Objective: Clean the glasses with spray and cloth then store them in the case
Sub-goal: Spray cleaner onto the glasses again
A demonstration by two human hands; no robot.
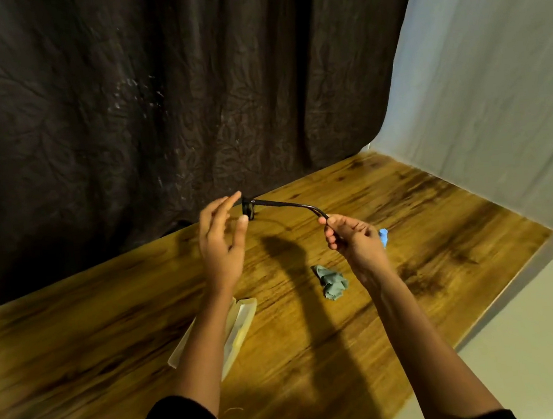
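Dark-framed glasses (278, 203) hang in the air above the wooden table (110, 331). My right hand (350, 235) pinches the curved end of one temple arm. My left hand (221, 239) is raised beside the front of the frame, fingers straight, fingertips at the frame's edge; I cannot tell whether they touch it. A crumpled grey-green cloth (333, 282) lies on the table below my right wrist. The blue spray bottle (383, 235) peeks out behind my right hand, mostly hidden. The pale cream case (243, 320) lies open under my left forearm.
A dark patterned curtain (152, 102) hangs behind the table. A white sheet (496, 98) drapes along the right side. The table's right edge drops to a pale floor (541, 334).
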